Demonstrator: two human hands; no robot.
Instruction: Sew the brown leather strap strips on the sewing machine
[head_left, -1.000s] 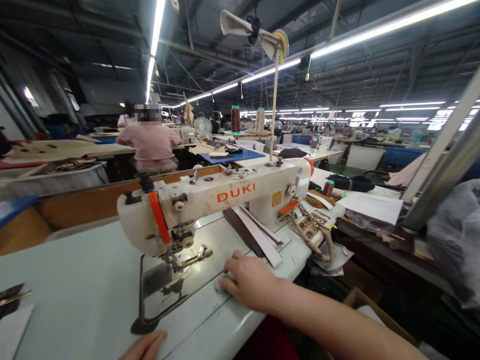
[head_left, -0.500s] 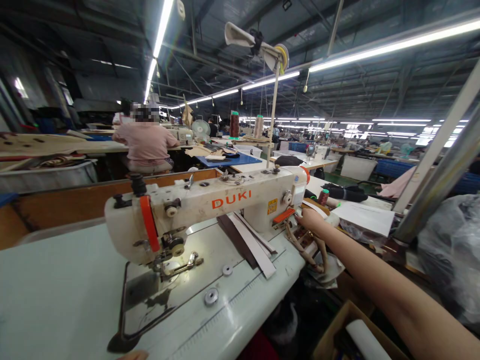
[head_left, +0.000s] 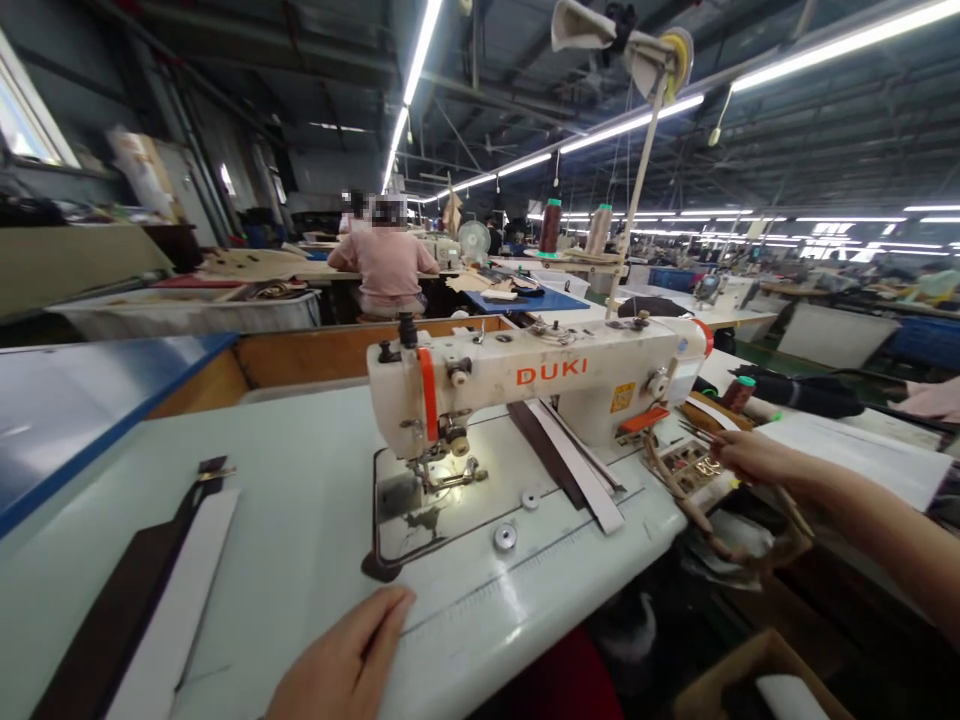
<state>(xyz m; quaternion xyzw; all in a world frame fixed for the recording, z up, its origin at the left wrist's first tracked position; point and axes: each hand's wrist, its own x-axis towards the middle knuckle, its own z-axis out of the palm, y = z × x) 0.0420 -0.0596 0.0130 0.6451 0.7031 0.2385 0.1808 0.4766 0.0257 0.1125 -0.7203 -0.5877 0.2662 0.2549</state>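
Left hand [head_left: 341, 660] at bottom centre of frame, lying flat and palm down on the near edge of the white counter [head_left: 285, 480]. Its grip is spread open with nothing in it. Right hand [head_left: 750, 460] at mid right, arm stretched in from the right edge, fingers curled over the parts tray [head_left: 684, 462] just past the right end of the DUKI sewing machine [head_left: 555, 375]. Can't tell whether that grip has pinched a fitting or is only touching; the fingertips are too small and blurred. The tray sits on the counter's right end, touching the machine base, with tan straps [head_left: 697, 515] looped off the edge just below it. Brown and white strips [head_left: 577, 465] lie slanted under the machine arm. A second brown and white strip pair [head_left: 142, 610] lies at lower left. Round metal disc [head_left: 505, 537] on the counter in front of the needle plate. Two thread cones [head_left: 551, 225] behind the machine, upper centre. Seated person in pink [head_left: 391, 268], back turned, at upper centre left.
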